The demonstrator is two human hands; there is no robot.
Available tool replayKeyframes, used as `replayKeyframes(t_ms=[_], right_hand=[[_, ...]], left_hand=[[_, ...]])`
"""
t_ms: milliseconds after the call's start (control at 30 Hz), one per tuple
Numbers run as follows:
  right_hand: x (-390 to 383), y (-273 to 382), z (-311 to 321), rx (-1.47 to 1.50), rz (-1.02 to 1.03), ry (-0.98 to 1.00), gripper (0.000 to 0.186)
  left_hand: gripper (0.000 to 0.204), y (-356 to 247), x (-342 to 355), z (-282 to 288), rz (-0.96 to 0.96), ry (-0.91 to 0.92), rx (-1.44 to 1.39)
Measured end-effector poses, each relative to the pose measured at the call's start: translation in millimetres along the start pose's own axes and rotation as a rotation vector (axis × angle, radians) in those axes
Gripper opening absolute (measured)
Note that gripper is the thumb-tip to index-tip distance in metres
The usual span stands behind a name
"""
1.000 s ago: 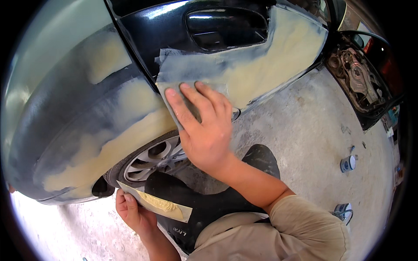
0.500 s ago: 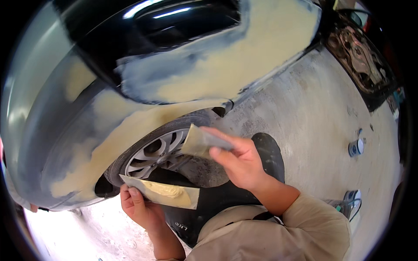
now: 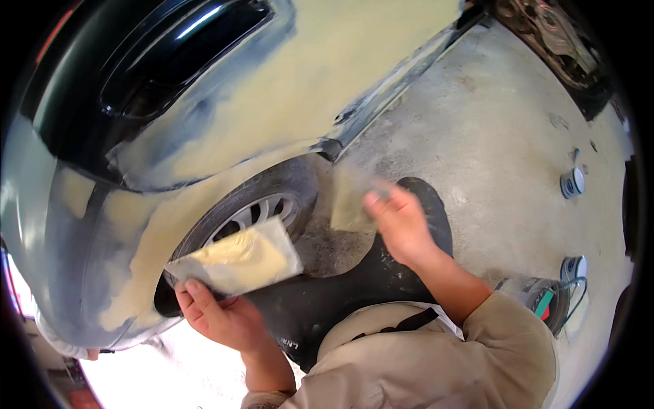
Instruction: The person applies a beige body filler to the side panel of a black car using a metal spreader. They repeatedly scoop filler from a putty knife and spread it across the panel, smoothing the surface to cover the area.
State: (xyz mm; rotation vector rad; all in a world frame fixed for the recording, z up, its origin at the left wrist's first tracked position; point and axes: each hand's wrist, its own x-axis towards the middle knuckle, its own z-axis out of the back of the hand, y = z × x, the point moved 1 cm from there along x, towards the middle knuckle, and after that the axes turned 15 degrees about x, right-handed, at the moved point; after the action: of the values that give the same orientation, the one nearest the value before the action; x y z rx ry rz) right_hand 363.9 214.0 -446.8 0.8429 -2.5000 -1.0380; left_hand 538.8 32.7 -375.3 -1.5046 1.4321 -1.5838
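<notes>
Cream putty [image 3: 238, 253] lies in a thick, smeared mound along a flat, pale plate [image 3: 289, 251] left of centre in the frame, tilted so that its right end stands higher than its left. The left hand [image 3: 221, 315], below it in the lower left, grasps the plate by its left end, with the thumb pressed over the near edge and the fingers folded beneath. Just right of the frame's centre, the right hand [image 3: 402, 221] grips a thin, translucent yellowish spreader [image 3: 351, 204] between thumb and fingers; motion blurs both, so the exact set of the fingertips is hard to make out. The spreader hangs in the air, apart from the plate and from the car body. That car body [image 3: 266, 88] fills the upper left, its glossy black and grey surfaces spread with broad, cream-coloured patches, and a wheel [image 3: 262, 211] with light spokes shows behind the plate. Dark trousers [image 3: 354, 286] bend across the middle, with a beige shirt [image 3: 436, 361] along the bottom edge. On the grey concrete floor [image 3: 477, 150], one small can [image 3: 572, 183] stands at the right, another can [image 3: 573, 269] stands lower down, and beside the latter is a round container [image 3: 538, 300] with green and red on it.
</notes>
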Motion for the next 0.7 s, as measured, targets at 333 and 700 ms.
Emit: replayKeyframes(t_ms=[333, 700], right_hand=[[-7, 24, -64, -0.87, 1.011, 0.168, 0.043], [0, -28, -52, -0.742, 0.716, 0.288, 0.045]], left_hand=[[0.028, -15, -22, -55, -0.2, -0.085, 0.248], [0.027, -6, -5, -42, -0.328, -0.203, 0.365]])
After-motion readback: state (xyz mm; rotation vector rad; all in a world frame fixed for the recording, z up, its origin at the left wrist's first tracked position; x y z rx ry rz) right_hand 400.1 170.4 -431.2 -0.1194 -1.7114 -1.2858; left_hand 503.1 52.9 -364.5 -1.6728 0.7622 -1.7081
